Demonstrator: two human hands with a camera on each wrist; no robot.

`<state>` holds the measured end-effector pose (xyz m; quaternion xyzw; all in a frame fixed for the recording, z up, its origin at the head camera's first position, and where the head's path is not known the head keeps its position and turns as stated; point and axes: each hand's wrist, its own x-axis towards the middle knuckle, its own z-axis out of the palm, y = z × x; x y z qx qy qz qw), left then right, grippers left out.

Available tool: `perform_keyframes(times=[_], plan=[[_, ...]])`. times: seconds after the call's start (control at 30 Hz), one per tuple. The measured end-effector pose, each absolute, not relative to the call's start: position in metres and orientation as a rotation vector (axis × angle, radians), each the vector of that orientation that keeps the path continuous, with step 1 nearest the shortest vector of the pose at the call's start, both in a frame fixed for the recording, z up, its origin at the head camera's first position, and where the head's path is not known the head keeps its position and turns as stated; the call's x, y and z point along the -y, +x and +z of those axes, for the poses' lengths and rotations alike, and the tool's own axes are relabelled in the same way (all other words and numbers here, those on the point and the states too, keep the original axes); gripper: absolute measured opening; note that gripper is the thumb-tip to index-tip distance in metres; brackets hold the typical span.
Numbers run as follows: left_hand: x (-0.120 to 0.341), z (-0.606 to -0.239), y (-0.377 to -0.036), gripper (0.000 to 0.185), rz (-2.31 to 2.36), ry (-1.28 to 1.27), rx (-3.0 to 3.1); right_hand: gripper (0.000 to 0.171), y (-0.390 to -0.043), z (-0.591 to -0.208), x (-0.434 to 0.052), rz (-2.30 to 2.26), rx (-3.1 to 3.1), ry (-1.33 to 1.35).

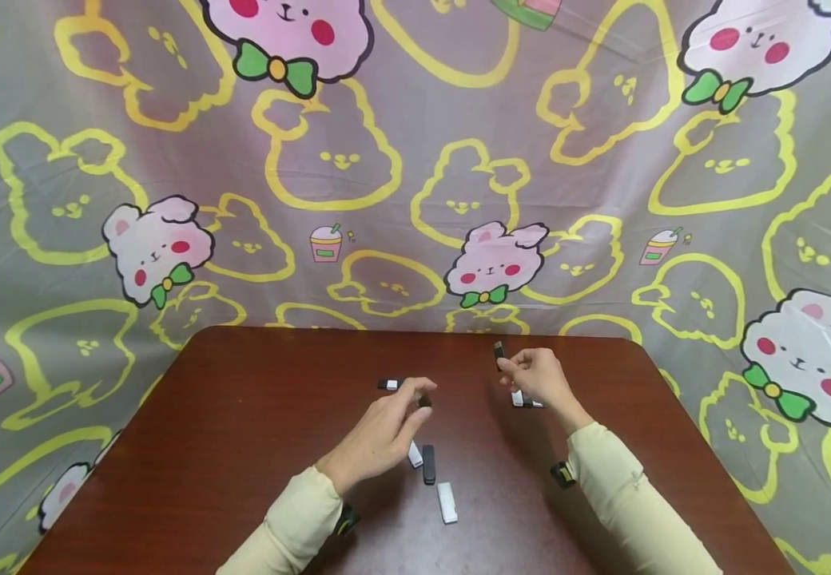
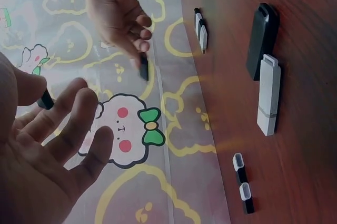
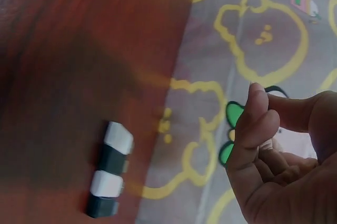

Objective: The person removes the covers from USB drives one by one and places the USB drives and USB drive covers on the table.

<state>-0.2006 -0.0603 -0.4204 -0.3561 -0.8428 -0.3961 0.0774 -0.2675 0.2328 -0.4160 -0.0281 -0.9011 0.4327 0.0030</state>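
Note:
My right hand [image 1: 539, 374] pinches a black USB stick [image 1: 498, 353] upright between thumb and fingertips, metal plug upward, raised over the right back of the table. In the right wrist view the fingers hide that stick. My left hand [image 1: 379, 435] holds a small black cap [image 2: 46, 99] between thumb and index finger, its other fingers spread. Below the left hand lie a capped black USB stick [image 1: 428, 465] and white USB sticks [image 2: 269, 95]. Near the right hand, black and white USB stick bodies [image 3: 111, 168] stand side by side in a row.
Small white and black caps [image 2: 242, 176] stand in a row at the back, beyond the left hand. The dark red wooden table [image 1: 279, 447] ends at a patterned curtain [image 1: 401, 192] hanging behind it. Dark wrist cameras [image 1: 562, 474] sit beneath both sleeves.

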Motion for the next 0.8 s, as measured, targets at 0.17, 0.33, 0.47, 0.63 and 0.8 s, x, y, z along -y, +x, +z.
perform_keyframes(times=[0.17, 0.33, 0.47, 0.63, 0.8], plan=[[0.06, -0.422, -0.2, 0.021, -1.22, -1.057, 2.52, 0.029, -0.271, -0.431, -0.233, 1.364, 2.862, -0.208], [0.061, -0.422, -0.203, 0.015, -1.199, -1.057, 2.485, 0.029, -0.276, -0.442, -0.232, 1.343, 2.879, -0.254], [0.062, -0.421, -0.203, 0.015, -1.185, -1.071, 2.49, 0.029, -0.277, -0.453, -0.23, 1.268, 2.915, -0.274], [0.062, -0.421, -0.2, 0.016, -1.151, -1.065, 2.513, 0.029, -0.274, -0.465, -0.23, 1.231, 2.939, -0.299], [0.062, -0.42, -0.198, 0.018, -1.092, -1.027, 2.54, 0.03, -0.273, -0.471, -0.23, 1.231, 2.969, -0.323]])
